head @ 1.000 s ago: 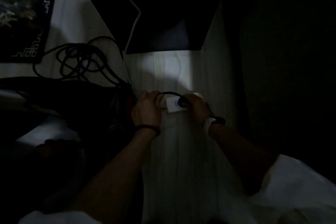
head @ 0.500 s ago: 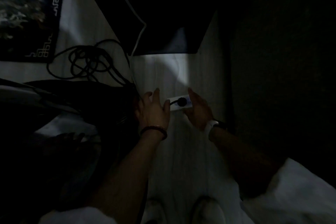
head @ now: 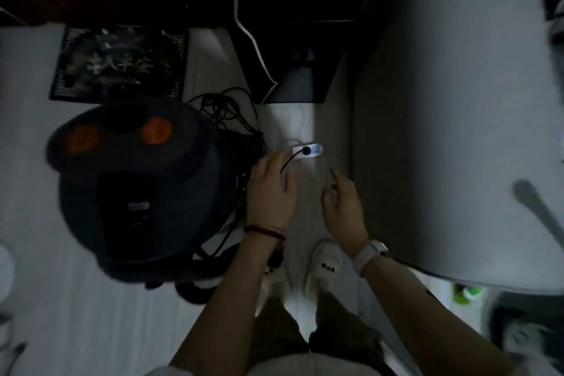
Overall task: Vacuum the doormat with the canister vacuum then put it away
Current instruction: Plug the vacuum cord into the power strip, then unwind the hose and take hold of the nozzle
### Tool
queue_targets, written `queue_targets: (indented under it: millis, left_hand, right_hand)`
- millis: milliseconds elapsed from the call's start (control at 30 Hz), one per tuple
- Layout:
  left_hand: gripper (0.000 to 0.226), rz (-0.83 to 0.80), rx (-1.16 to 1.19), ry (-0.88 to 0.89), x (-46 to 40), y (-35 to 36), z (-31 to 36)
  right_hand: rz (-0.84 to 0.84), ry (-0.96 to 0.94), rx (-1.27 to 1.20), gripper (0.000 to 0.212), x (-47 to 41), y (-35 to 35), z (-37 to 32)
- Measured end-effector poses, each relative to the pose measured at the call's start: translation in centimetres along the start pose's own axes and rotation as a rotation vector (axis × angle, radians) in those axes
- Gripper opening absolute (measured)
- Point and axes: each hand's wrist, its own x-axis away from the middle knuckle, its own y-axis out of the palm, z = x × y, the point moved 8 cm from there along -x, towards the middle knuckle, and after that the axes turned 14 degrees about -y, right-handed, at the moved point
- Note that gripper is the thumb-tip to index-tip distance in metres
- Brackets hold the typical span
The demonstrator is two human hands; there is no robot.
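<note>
Sitting on pale floor [head: 76,330] left of the feet: dark canister vacuum [head: 134,180], doormat [head: 119,65] lying just beyond. Lying further right: white power strip [head: 314,152], black plug [head: 306,150] inserted. Hovering near strip: left hand [head: 271,192], right hand [head: 343,207], fingers loosely spread, gripping nothing.

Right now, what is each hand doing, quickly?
Left hand: open, holding nothing, fingers by the power strip.
Right hand: open, fingers relaxed, holding nothing.
</note>
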Motion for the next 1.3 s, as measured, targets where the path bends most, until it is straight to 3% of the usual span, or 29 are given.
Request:
queue_targets:
  millis: [300,533,700,800,967,1167,1300]
  left_hand:
    - [0.057,0.149,-0.067,-0.048,5.2,-16.1,-6.8]
    - [0.042,0.110,-0.029,-0.121,3.6,-25.0,-17.8]
    - [0.038,0.023,-0.097,-0.050,0.3,-30.3,-23.3]
    - [0.037,-0.039,-0.113,-0.028,-1.9,-31.2,-24.5]
    - [0.053,-0.135,-0.079,0.036,-6.1,-29.2,-23.8]
    - [0.085,-0.108,0.021,-0.042,-10.3,-26.3,-22.8]
    - [0.082,-0.157,-0.004,-0.120,-9.0,-23.9,-24.1]
  right_hand:
    - [-0.057,-0.133,0.017,0.042,5.0,2.4,-13.7]
    - [-0.022,-0.161,0.098,0.041,7.1,13.1,-20.8]
    - [-0.048,-0.005,0.061,0.046,7.8,21.5,-23.0]
    - [0.029,0.176,-0.050,0.040,6.4,24.0,-22.7]
    - [0.026,0.336,-0.135,0.043,4.4,27.7,-20.6]
    - [0.073,0.334,-0.111,0.046,4.7,27.5,-18.7]
    - [0.069,0.333,-0.053,0.046,7.0,26.2,-17.9]
